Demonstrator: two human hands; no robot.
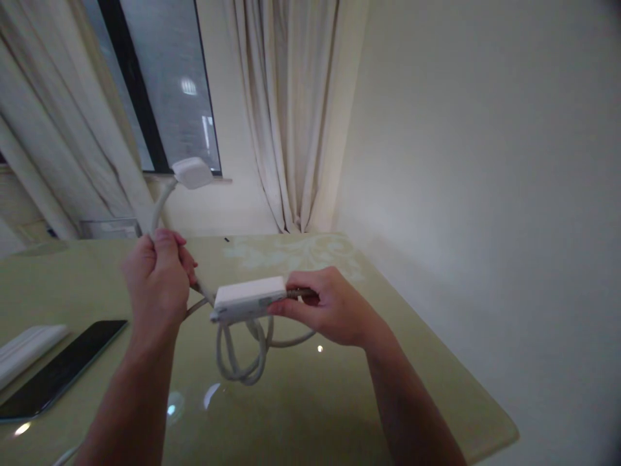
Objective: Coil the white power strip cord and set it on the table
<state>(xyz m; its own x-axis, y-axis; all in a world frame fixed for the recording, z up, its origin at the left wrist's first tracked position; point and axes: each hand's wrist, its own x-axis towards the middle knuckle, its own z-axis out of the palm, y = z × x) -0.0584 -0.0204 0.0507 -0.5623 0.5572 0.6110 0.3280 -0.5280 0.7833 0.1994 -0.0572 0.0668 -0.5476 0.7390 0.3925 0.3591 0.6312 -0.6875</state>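
Observation:
My left hand (pixel 160 275) is closed around a thick white cable (pixel 160 207). Above that fist, the cable ends in a white plug head (pixel 193 173). My right hand (pixel 330 307) pinches one end of a white power adapter box (pixel 250 298), where a cord runs out of it. Below the box hang loops of the same cable (pixel 242 375), above or against the table; I cannot tell which. Part of the cord is hidden behind the fingers of both hands.
A pale green glossy table (pixel 291 414) lies beneath my hands. To the left are a dark-screened phone (pixel 63 369) and a white oblong object (pixel 29 349). A plain wall (pixel 460 194) borders the table's right side. Curtains (pixel 286 97) and a window (pixel 169 77) stand behind.

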